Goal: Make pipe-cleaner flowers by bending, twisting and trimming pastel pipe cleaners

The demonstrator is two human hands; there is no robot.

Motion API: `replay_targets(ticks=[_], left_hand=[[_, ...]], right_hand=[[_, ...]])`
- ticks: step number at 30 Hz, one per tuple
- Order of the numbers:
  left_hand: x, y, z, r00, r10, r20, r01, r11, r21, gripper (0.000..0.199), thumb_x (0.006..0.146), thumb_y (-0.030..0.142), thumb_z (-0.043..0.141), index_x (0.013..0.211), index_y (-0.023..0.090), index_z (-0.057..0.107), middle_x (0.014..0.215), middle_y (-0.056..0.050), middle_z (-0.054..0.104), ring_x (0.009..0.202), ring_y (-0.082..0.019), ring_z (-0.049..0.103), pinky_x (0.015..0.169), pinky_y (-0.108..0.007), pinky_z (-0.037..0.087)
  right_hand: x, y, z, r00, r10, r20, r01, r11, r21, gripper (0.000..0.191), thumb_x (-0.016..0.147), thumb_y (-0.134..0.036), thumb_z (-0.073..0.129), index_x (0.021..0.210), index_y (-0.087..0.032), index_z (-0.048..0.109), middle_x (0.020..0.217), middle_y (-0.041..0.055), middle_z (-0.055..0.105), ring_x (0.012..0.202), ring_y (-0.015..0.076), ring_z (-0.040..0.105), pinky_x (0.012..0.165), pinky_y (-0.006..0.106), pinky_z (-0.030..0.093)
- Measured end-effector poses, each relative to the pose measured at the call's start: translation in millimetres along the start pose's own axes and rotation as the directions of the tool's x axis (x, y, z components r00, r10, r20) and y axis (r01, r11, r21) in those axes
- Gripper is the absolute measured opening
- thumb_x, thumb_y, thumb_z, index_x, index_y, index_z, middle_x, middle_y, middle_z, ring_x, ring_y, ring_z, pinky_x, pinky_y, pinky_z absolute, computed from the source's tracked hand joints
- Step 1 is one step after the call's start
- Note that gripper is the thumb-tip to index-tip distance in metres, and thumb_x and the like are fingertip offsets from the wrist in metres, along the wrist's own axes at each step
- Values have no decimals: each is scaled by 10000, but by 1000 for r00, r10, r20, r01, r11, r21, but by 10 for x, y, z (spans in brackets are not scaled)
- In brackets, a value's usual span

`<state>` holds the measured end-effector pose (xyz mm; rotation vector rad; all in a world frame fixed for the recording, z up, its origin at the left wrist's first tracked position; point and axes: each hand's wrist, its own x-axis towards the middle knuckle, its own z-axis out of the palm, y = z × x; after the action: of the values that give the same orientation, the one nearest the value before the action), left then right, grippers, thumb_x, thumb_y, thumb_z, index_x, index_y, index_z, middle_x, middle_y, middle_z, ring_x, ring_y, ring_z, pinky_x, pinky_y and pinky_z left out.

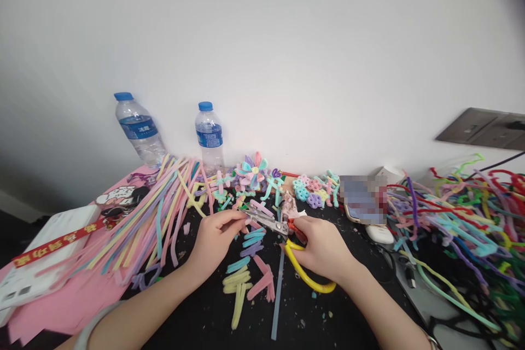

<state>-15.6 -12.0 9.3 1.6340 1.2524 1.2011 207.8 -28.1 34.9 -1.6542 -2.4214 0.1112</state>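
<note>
My right hand (322,243) grips a pair of scissors with yellow handles (311,283). The blades (264,219) point left and look parted, their tips close to my left fingertips. My left hand (215,236) is closed in a pinch; what it holds is mostly hidden, with a little pink showing by the fingertips. Below the blades lie short pipe cleaner pieces: blue and purple ones (252,243), folded yellow ones (238,284) and pink ones (264,281). A thin pale stick (278,295) runs toward me on the black tabletop (197,311).
Long pastel pipe cleaners (143,219) are heaped at left, by two water bottles (137,128) and a white box (45,262). Behind my hands are a finished flower (254,170) and small loops (314,188). A phone (363,199) and tangled bright pipe cleaners (459,219) lie right.
</note>
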Motion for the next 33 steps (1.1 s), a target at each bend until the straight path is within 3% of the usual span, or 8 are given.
replay_targets(ticks=[5, 20, 27, 30, 33], left_hand=[[1, -5, 2, 1000, -17, -4, 17, 1000, -22, 125, 750, 234, 572, 680, 168, 653, 598, -11, 656, 589, -164, 621, 585, -239, 508], [7, -18, 7, 999, -36, 17, 36, 999, -11, 133, 760, 243, 571, 695, 171, 662, 606, -12, 663, 604, -169, 629, 605, -248, 512], [0, -31, 13, 998, -53, 22, 53, 998, -18, 134, 760, 244, 573, 711, 165, 670, 603, -10, 660, 597, -164, 620, 603, -247, 505], [-3, -47, 9, 998, -62, 24, 63, 998, -19, 135, 762, 253, 584, 760, 167, 687, 590, -5, 654, 580, -157, 611, 592, -241, 501], [-3, -62, 13, 996, -86, 24, 87, 996, -38, 145, 757, 277, 604, 788, 168, 693, 589, -5, 658, 580, -158, 613, 587, -241, 505]], right_hand=[[5, 0, 3, 1000, 1, -3, -1, 1000, -13, 222, 677, -306, 585, 605, -191, 409, 595, -34, 485, 509, 97, 377, 492, 220, 188], [-8, -11, -25, 1000, -3, 8, 4, 999, -53, 292, 728, -414, 570, 603, -192, 426, 577, -23, 510, 508, 109, 421, 489, 230, 194], [-5, -16, -14, 1000, 15, 13, -14, 998, -66, 186, 668, -243, 568, 575, -188, 416, 554, -22, 498, 492, 104, 404, 480, 229, 179], [-5, 3, -36, 999, 41, -33, -43, 997, -65, 181, 688, -178, 517, 548, -186, 403, 528, -21, 479, 473, 101, 396, 474, 232, 182], [5, 56, -65, 983, 117, -139, -127, 990, -69, 211, 746, -230, 490, 561, -194, 395, 540, -15, 489, 483, 113, 417, 477, 233, 198]])
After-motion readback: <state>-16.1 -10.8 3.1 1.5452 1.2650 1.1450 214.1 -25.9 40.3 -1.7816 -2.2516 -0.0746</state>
